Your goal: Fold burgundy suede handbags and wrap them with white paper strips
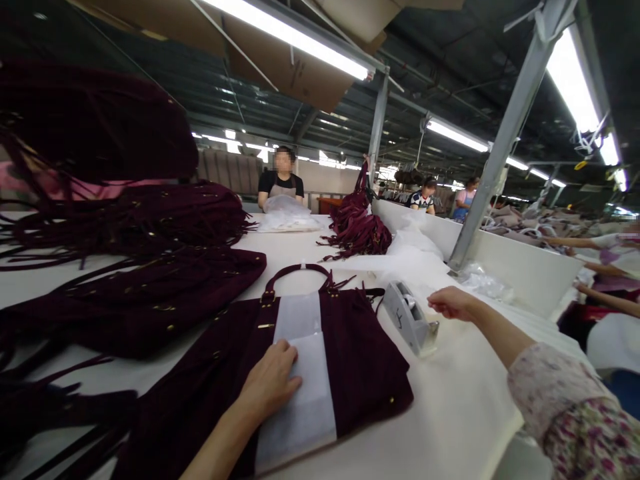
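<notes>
A dark burgundy handbag (pixel 367 353) lies flat on the white table, its looped handle (pixel 295 268) pointing away from me. Around its middle runs a strip of white wrapping paper (pixel 305 373). My left hand (pixel 273 377) rests on the paper's left edge, thumb apart from the fingers, pressing from above. To the right of the bag stands a grey tape dispenser (pixel 403 313). My right hand (pixel 453 303) hovers just right of it, with fingers pinched together; whatever is between the fingertips is too small to make out.
More burgundy bags (pixel 135 300) are piled along the left side. Tangled burgundy straps or tassels (pixel 357 223) lie at the back. White sheets (pixel 415 240) and a metal post (pixel 505 133) stand to the right. A person (pixel 283 180) is across the table, behind a plastic-wrapped bundle (pixel 287 213).
</notes>
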Demonstrator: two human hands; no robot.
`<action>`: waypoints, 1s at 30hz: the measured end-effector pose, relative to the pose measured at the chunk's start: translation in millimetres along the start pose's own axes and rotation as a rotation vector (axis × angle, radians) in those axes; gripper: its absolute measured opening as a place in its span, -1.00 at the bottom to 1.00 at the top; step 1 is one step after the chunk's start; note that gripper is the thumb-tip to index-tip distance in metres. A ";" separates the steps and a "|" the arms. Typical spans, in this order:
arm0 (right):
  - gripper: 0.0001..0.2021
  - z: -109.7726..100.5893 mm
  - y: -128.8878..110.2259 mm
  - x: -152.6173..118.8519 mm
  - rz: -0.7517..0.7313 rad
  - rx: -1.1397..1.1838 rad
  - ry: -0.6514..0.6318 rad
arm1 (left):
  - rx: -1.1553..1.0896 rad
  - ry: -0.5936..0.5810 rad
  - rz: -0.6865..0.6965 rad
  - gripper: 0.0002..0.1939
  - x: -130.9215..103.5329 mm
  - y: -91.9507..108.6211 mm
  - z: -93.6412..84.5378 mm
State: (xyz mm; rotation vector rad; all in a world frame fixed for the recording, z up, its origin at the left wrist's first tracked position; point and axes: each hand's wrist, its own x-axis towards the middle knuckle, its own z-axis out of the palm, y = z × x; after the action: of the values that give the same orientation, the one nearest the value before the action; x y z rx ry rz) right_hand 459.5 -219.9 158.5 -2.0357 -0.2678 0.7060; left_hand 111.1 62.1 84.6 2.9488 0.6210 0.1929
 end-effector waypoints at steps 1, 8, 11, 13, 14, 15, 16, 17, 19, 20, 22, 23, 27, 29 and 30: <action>-0.83 -1.8 6.8 -7.7 -0.016 0.017 0.017 | 0.004 0.001 0.000 -0.79 0.3 0.8 -1.0; -0.63 40.1 92.5 -53.8 0.039 -0.109 0.092 | 0.013 0.011 0.004 -0.74 -24.7 4.4 9.4; -0.59 61.5 88.4 -72.7 0.004 -0.164 -0.064 | 0.041 0.077 0.025 -0.64 -44.2 11.7 25.5; -0.59 81.9 57.7 -87.3 -0.118 -0.060 -0.297 | 0.059 0.105 0.032 -0.63 -49.7 17.2 33.0; -0.60 97.6 37.0 -94.9 -0.178 0.009 -0.409 | 0.063 0.108 0.027 -0.64 -50.3 19.5 34.9; -0.61 117.7 15.4 -102.0 -0.215 0.082 -0.513 | 0.064 0.101 0.016 -0.66 -50.2 21.4 35.6; -0.61 142.0 -5.2 -107.3 -0.228 0.138 -0.620 | 0.063 0.093 0.005 -0.68 -49.9 22.9 35.3; -0.60 169.6 -22.9 -110.1 -0.241 0.189 -0.689 | 0.060 0.088 -0.005 -0.69 -49.9 24.0 34.3; -0.58 228.9 -45.6 -105.1 -0.225 0.286 -0.749 | 0.053 0.089 -0.012 -0.69 -51.2 25.5 31.8; -0.56 257.4 -49.8 -97.5 -0.206 0.316 -0.728 | 0.049 0.091 -0.007 -0.69 -52.5 25.9 30.8; -0.53 305.0 -46.3 -76.5 -0.188 0.323 -0.633 | 0.034 0.094 -0.007 -0.70 -55.7 26.8 29.7; -0.53 322.6 -40.6 -65.3 -0.187 0.306 -0.583 | 0.023 0.091 -0.014 -0.71 -57.0 27.4 29.6; -0.55 353.0 -16.0 -34.5 -0.243 0.223 -0.482 | -0.020 0.059 -0.077 -0.76 -58.4 30.3 30.8; -0.58 353.7 -9.9 -29.7 -0.299 0.189 -0.466 | -0.036 0.050 -0.097 -0.75 -57.7 30.9 31.5; -0.59 353.1 -8.5 -29.0 -0.327 0.175 -0.460 | -0.045 0.053 -0.106 -0.74 -57.4 30.7 31.6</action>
State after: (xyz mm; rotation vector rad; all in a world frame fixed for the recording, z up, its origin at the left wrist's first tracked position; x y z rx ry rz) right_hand 232.3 22.7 35.5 -1.5943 -0.7583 0.9452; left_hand 75.8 8.0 52.3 2.8669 0.7676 0.2720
